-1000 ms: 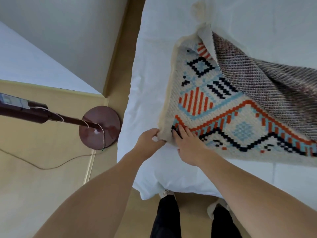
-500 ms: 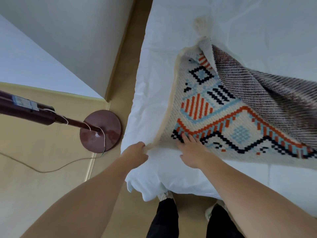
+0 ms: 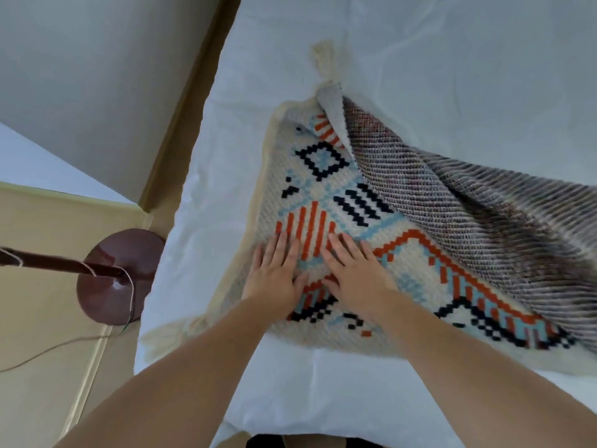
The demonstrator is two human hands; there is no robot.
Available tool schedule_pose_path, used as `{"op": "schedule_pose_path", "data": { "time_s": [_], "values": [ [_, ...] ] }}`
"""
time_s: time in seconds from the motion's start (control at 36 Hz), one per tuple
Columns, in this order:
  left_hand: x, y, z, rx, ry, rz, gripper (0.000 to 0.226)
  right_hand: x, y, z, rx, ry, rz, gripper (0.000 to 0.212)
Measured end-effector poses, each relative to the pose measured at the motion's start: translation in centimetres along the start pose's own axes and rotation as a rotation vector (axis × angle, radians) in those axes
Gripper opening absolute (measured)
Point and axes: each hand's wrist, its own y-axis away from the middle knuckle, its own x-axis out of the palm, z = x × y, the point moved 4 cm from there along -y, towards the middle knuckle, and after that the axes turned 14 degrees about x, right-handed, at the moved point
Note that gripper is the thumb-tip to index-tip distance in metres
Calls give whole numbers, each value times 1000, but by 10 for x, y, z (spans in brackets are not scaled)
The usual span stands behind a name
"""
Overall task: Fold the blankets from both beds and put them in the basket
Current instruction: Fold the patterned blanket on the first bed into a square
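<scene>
Corner released and tugged square a moment ago, now both the left hand (image 3: 277, 279) and right hand (image 3: 357, 279) press flat, fingers spread, gripping nothing, on the patterned blanket (image 3: 326, 189) at the bed's (image 3: 290, 392) near-left corner, smoothing before the next fold.

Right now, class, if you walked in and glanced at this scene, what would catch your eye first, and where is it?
First the patterned blanket, cream with orange, black and light blue motifs, spread on the white bed, its right part folded over to show a grey-brown underside. Next, the left hand and right hand pressed flat, side by side, on its near-left part. On the floor at left stands a dark red lamp base.
</scene>
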Motion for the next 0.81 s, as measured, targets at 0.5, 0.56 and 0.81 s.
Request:
{"op": "schedule_pose_path", "data": {
  "time_s": [0.5, 0.56, 0.81],
  "values": [
    [-98, -105, 8, -55, 49, -284, 62, -134, -128, -71, 223, -252, -351, 59],
    [-117, -119, 16, -31, 0, -308, 68, -136, -126, -69, 186, -273, -343, 61],
    [-185, -206, 17, 221, -259, -155, 98, -137, -108, -71, 107, -256, -309, 63]
  ]
}}
